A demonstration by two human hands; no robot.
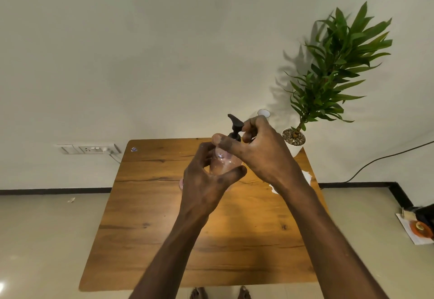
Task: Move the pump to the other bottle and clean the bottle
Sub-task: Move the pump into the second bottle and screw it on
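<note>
A clear plastic bottle is held up above the wooden table, my left hand wrapped around its body. A black pump sits on the bottle's neck, nozzle pointing up and left. My right hand grips the pump's collar between thumb and fingers. Behind my right hand a white cap or bottle top shows; the rest of it is hidden. A white cloth or paper lies on the table's right side, partly hidden by my right forearm.
A potted plant in a white pot stands at the table's far right corner. A small wrapper lies at the far left corner. A wall socket is on the left, and a cable runs along the right wall.
</note>
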